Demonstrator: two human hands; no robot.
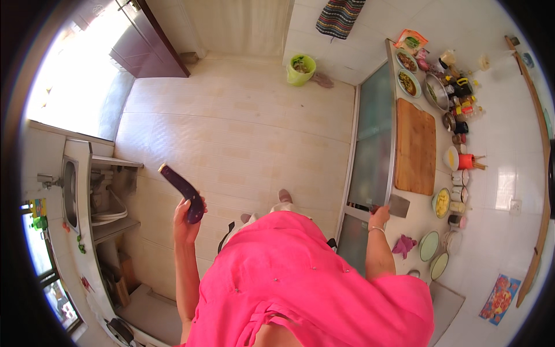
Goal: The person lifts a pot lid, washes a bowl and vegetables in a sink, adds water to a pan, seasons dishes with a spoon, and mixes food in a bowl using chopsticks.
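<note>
A dark purple eggplant (184, 188) with a pale cut end is gripped near its thick end by my left hand (186, 219), held out over the floor on the left. My right hand (380, 216) is closed around the handle of a cleaver, whose broad metal blade (399, 206) points toward the counter on the right. Just beyond the blade lies a wooden cutting board (415, 145). A bowl of pale yellow pieces (441, 203) stands near the blade's far side, and a crumpled purple cloth (404, 246) lies nearer to me on the counter.
Two plates of food (408, 82), a steel bowl (436, 92) and several seasoning bottles (468, 108) line the far counter. Two enamel bowls (429, 246) sit near the cloth. A sink (70, 191) is on the left. A green bin (299, 78) stands on the floor by an outside wall.
</note>
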